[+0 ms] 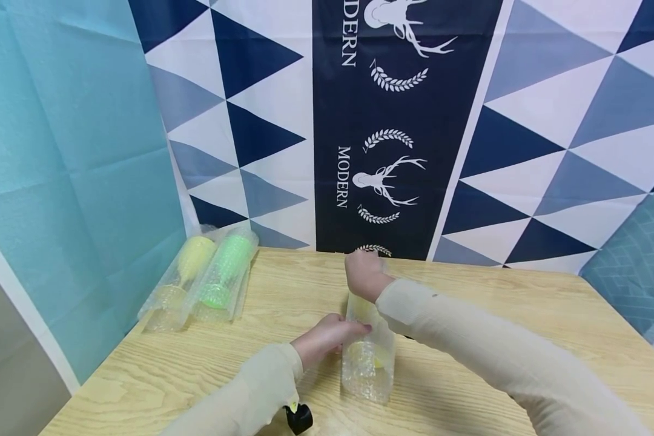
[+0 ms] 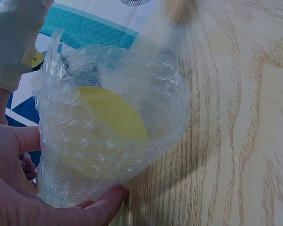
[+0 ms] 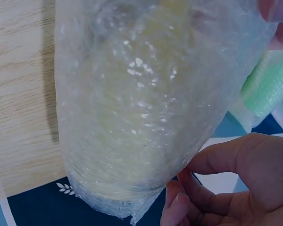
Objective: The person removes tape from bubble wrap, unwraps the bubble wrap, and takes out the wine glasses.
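My left hand point(image 1: 327, 336) curls round a yellow object in clear bubble wrap point(image 1: 367, 375), over the pale wood-grain worktop point(image 1: 578, 321); my right hand point(image 1: 365, 275) pinches the wrapping's far end. At far left lie bubble-wrapped yellow point(image 1: 196, 254) and green goblet-shaped objects point(image 1: 234, 254), side by side.

Glossy plastic bubble wrap point(image 2: 104, 150); yellow object point(image 2: 114, 112) seemingly matt.
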The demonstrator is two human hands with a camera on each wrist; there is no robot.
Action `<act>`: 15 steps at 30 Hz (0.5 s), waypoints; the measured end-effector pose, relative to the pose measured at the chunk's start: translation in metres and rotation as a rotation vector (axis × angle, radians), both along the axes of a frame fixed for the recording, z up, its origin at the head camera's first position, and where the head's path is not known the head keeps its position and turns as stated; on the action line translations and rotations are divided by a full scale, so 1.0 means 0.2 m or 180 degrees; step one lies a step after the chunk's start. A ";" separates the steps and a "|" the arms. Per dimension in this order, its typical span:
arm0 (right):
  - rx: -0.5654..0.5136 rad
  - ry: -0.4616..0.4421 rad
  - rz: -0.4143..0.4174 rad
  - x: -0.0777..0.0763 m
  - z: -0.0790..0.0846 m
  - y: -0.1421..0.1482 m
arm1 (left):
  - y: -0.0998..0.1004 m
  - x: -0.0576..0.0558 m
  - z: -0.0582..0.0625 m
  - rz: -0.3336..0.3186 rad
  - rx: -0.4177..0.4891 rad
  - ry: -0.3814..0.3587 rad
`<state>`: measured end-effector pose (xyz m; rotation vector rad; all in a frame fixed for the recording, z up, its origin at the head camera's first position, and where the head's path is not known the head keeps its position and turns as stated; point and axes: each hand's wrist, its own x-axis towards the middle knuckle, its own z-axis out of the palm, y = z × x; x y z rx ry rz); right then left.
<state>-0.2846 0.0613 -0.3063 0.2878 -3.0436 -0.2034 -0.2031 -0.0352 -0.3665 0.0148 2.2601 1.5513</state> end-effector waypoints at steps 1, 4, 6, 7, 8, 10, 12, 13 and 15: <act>-0.0016 0.0007 0.0001 0.00 0.00 0.00 | 0.00 0.00 0.00 0.0010 -0.0015 -0.0001; -0.0142 -0.0035 0.0014 -0.01 0.00 0.01 | 0.00 0.01 0.00 0.0028 -0.0017 -0.0005; -0.0204 -0.0042 0.0085 -0.01 0.01 0.03 | 0.00 0.01 0.00 0.0023 -0.0008 0.0000; -0.0248 -0.0052 0.0121 -0.02 0.01 0.03 | 0.00 0.01 0.00 0.0011 0.0013 0.0001; -0.0267 -0.0049 0.0170 -0.02 0.01 0.04 | 0.00 0.01 0.00 -0.0006 0.0040 -0.0001; -0.0301 -0.0038 0.0255 -0.03 0.02 0.06 | -0.01 0.01 -0.01 -0.0038 0.0088 0.0000; -0.0329 -0.0019 0.0302 -0.04 0.02 0.08 | -0.01 0.01 -0.01 -0.0073 0.0126 0.0009; -0.0363 -0.0046 0.0297 -0.04 0.03 0.09 | -0.01 0.01 -0.02 -0.0088 0.0145 0.0012; -0.0455 -0.0088 0.0271 -0.05 0.04 0.10 | -0.01 0.00 -0.02 -0.0105 0.0182 0.0005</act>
